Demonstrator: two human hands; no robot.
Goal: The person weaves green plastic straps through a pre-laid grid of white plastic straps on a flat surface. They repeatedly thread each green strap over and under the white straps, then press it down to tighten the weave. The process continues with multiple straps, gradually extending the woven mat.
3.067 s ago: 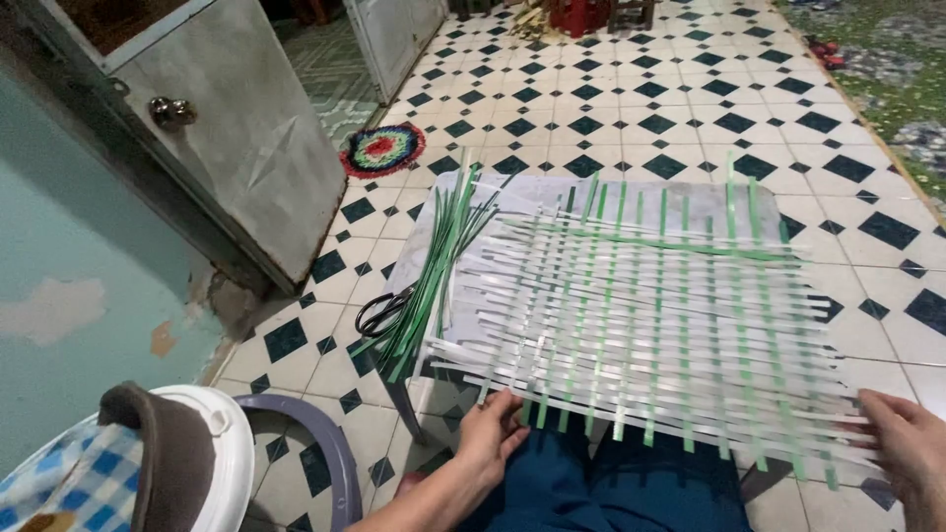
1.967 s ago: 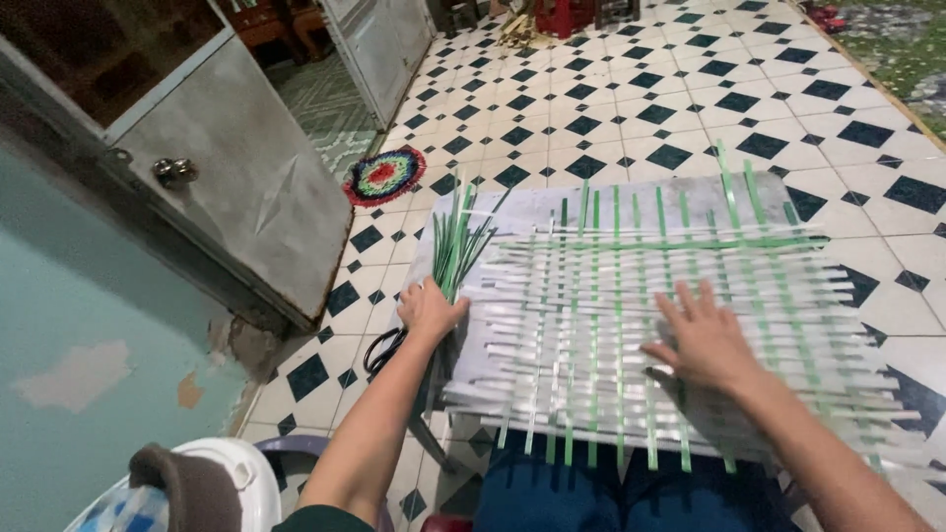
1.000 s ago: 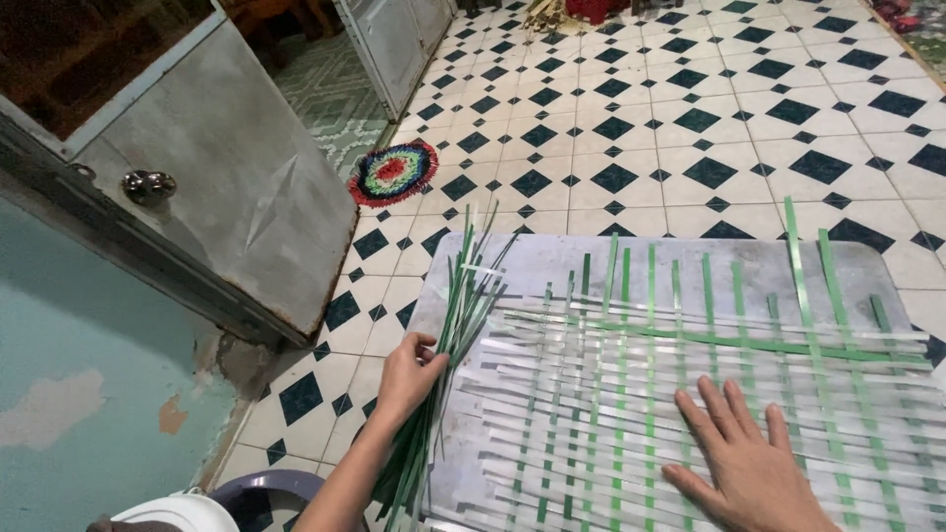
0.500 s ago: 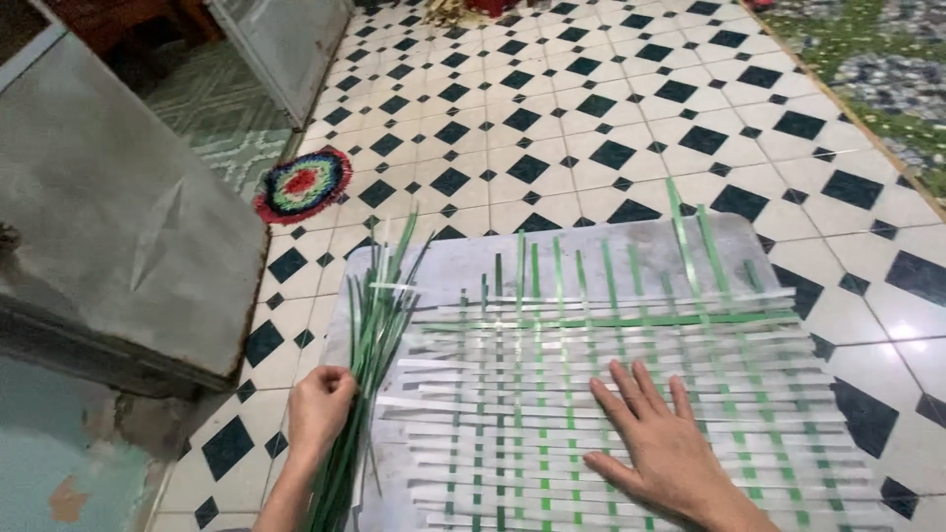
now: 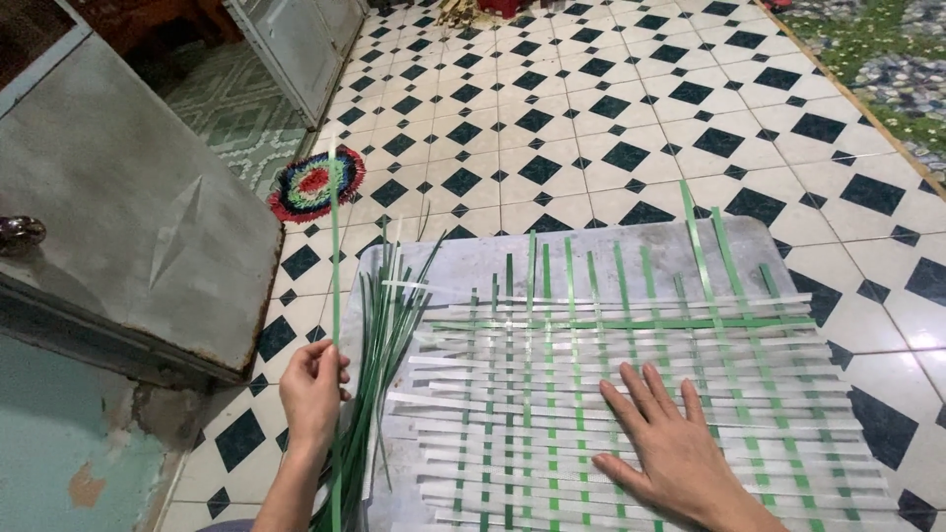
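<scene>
Fingers of our left hand [image 5: 313, 389] clamped on one long green plastic strip [image 5: 335, 296], lifted beside the bundle | right hand [image 5: 675, 448] flat, fingers apart, pinning white-and-green woven mat [image 5: 611, 394] on floor | we keep strip straight, mat pressed.

A round, many-coloured mat [image 5: 317, 184] lies on the black-and-white tiled floor [image 5: 591, 108] beside a grey metal door [image 5: 138, 227] with a knob [image 5: 20, 234]

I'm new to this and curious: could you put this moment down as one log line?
left hand: pinches one green strip, lifted from bundle | right hand: flat on woven mat | floor: tiled
</scene>
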